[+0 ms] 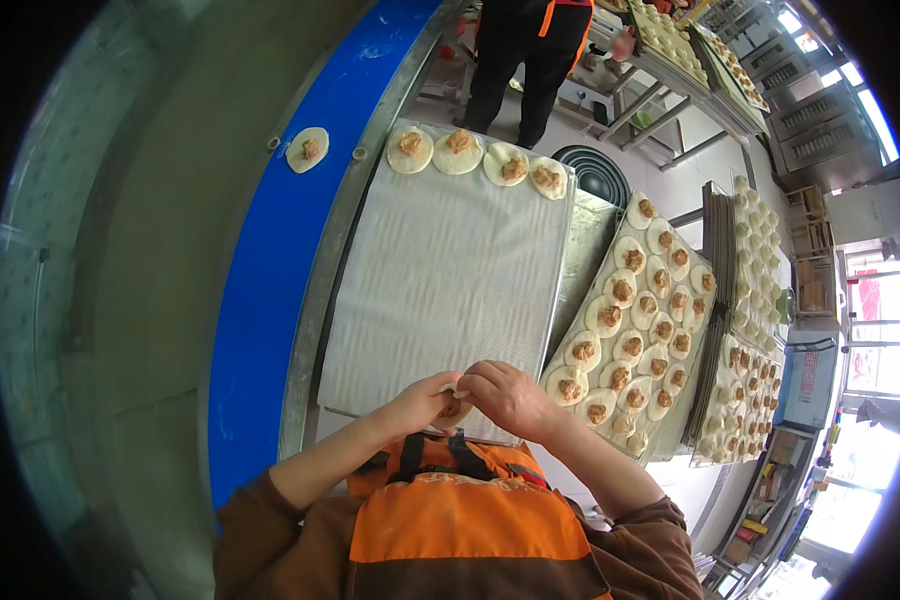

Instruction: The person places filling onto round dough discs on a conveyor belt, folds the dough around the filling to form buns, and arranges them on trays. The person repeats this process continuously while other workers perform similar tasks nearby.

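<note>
Close to my orange apron, over the near edge of a cloth-covered tray (440, 290), both hands work on one filled dough wrapper (454, 412). My left hand (417, 403) cups it from the left with curled fingers. The fingers of my right hand (505, 397) pinch its rim from the right; brownish filling shows between the hands. Along the tray's far edge lie several flat dough wrappers (459, 151) topped with filling. On the blue conveyor belt (280, 250) at the left rests another filled dough wrapper (308, 150), open and flat.
To my right stands a tray (625, 345) full of open, filled wrappers. Stacked trays (740, 400) with more dough pieces are farther right. Dark round pans (592, 175) sit beyond my tray. A person (525, 60) in dark trousers stands at the far end. Metal racks (685, 70) fill the back.
</note>
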A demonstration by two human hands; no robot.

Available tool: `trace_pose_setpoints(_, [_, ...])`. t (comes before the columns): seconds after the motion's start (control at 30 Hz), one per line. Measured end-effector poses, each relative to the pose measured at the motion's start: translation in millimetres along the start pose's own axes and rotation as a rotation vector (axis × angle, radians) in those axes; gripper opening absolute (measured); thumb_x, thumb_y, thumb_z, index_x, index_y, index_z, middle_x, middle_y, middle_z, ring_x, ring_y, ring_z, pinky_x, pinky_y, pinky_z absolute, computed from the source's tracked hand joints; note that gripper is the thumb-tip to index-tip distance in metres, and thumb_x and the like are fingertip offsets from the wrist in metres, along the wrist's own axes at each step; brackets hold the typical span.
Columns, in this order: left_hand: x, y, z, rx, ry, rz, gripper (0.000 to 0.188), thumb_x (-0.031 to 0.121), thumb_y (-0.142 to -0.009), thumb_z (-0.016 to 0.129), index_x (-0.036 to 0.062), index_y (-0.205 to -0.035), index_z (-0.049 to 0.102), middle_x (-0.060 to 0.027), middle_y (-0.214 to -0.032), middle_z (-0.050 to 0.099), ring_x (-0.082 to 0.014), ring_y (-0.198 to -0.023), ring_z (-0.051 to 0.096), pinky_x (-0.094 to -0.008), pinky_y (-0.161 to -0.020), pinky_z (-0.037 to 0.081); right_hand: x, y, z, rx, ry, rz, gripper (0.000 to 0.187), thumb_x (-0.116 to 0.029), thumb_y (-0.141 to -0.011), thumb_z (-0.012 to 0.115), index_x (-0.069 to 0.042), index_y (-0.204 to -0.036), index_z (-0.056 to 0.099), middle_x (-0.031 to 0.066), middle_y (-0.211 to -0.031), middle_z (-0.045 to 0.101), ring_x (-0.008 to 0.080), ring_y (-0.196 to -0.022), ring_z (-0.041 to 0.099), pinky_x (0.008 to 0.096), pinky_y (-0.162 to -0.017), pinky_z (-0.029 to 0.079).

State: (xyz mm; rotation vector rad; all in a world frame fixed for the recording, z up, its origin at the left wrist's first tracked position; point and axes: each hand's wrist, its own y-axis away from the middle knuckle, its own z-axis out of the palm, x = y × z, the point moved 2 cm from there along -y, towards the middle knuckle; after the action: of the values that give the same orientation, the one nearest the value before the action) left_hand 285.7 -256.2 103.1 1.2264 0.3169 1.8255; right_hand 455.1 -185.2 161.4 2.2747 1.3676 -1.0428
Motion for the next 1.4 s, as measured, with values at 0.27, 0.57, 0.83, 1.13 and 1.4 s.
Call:
trace_pose_setpoints(0.27, [1.3, -2.4, 15.2, 0.203, 0.17, 0.288, 0.032, 0.01, -0.106, 0.042, 0.0031, -0.137, 0.048, -0.0039, -0.1, 0.057, -0.0111, -0.089, 0.057, -0.0279, -0.081, 0.049, 9.0, 1.4, -5.1, 0.043, 0.079, 0.065, 0.018, -0.009, -0.087, 0.066, -0.005, -0.103, 0.06, 0.0103, -0.097, 0.061, 0.0315, -0.09, 0.063, 0.0397, -0.076, 0.054])
trace_pose_setpoints(0.57, [16.1, -11.7, 3.9, -0.086, -0.091, 0.25, 0.03, 0.009, -0.107, 0.038, 0.0039, -0.135, 0.048, 0.0016, -0.083, 0.052, -0.0098, -0.072, 0.048, -0.0292, -0.071, 0.05, 7.6, 0.6, -3.8, 0.008, 0.039, -0.108, 0.02, -0.008, -0.087, 0.064, -0.005, -0.107, 0.06, 0.0112, -0.097, 0.06, 0.0326, -0.09, 0.062, 0.041, -0.077, 0.054])
trace_pose_setpoints(0.83, [8.5, -4.3, 13.0, 0.23, -0.112, 0.311, 0.035, 0.011, -0.108, 0.038, 0.0077, -0.143, 0.04, -0.0028, -0.108, 0.053, -0.0104, -0.092, 0.05, -0.0283, -0.08, 0.047, 10.4, -0.4, -3.3, 0.063, 0.017, 0.149, 0.021, -0.007, -0.085, 0.069, -0.003, -0.103, 0.058, 0.0126, -0.094, 0.06, 0.0335, -0.088, 0.064, 0.0416, -0.076, 0.054])
trace_pose_setpoints(1.13, [13.5, 3.0, 2.8, 0.171, -0.204, 0.326, 0.032, 0.013, -0.107, 0.042, 0.0029, -0.137, 0.046, -0.004, -0.101, 0.058, -0.0104, -0.075, 0.053, -0.0257, -0.065, 0.048, 0.5, -10.0, -6.4, 0.046, 0.085, -0.055, 0.027, -0.004, -0.079, 0.067, -0.003, -0.105, 0.059, 0.0108, -0.098, 0.061, 0.0317, -0.092, 0.063, 0.0412, -0.08, 0.054])
trace_pose_setpoints(1.4, [23.1, 2.1, -1.2, -0.013, 0.131, 0.16, 0.037, 0.03, -0.109, 0.039, 0.0078, -0.138, 0.047, -0.0016, -0.099, 0.057, -0.0116, -0.083, 0.055, -0.0304, -0.073, 0.051, -3.2, -9.3, -3.0, -0.005, 0.067, 0.067, 0.023, -0.007, -0.081, 0.066, -0.004, -0.103, 0.059, 0.0109, -0.096, 0.06, 0.0317, -0.091, 0.063, 0.0407, -0.08, 0.053])
